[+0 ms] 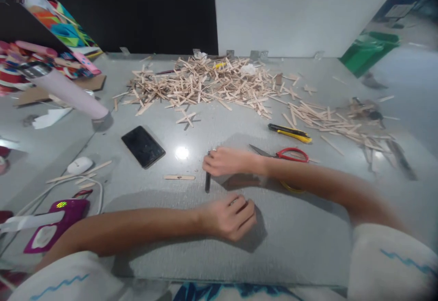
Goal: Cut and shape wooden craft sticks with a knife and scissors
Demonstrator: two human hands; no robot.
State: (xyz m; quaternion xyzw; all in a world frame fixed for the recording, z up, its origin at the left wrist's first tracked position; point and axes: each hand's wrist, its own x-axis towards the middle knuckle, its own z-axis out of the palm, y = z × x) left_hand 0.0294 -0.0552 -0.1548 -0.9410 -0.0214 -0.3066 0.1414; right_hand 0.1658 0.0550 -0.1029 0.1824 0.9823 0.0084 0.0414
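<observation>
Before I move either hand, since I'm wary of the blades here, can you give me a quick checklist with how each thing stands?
1. Right hand at the dark slim object: ok; firmness of hold, cannot tell.
2. Left hand empty: cannot tell; curled fingers hide its palm.
3. Scissors well clear of the right forearm: not ok; they lie right beside it.
4. Cutter blade retracted: cannot tell.
5. Phone away from both hands: ok.
</observation>
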